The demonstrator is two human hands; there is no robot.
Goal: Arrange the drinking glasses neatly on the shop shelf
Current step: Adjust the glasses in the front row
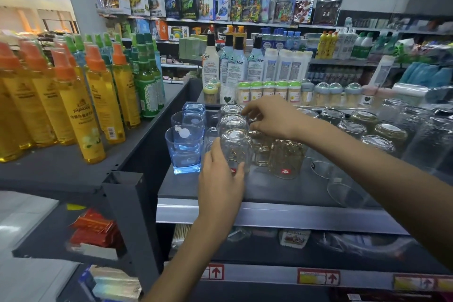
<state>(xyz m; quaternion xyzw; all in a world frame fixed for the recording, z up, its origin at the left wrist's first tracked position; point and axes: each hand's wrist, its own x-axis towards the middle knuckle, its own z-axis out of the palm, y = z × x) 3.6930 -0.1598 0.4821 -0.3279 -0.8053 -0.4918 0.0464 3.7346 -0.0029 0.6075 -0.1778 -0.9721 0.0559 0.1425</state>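
On the dark shop shelf [220, 189] a column of three clear glasses stands upside down. My left hand [220, 184] wraps the nearest clear glass [236, 147] from the front. My right hand [269, 117] reaches over the row, its fingers touching the middle clear glass [231, 121] and the mugs beside it. The far clear glass [229, 108] stands behind. Three blue square tumblers [185, 152] stand upright in a column to the left. Clear handled mugs [284, 157] sit to the right, under my right forearm.
More upturned glasses [382, 130] fill the shelf's right side, and two clear glasses [343, 186] lie near its front edge. Toothpick jars [269, 92] line the back. Yellow and green spray bottles [73, 105] crowd the shelf to the left. The shelf's front strip holds nothing.
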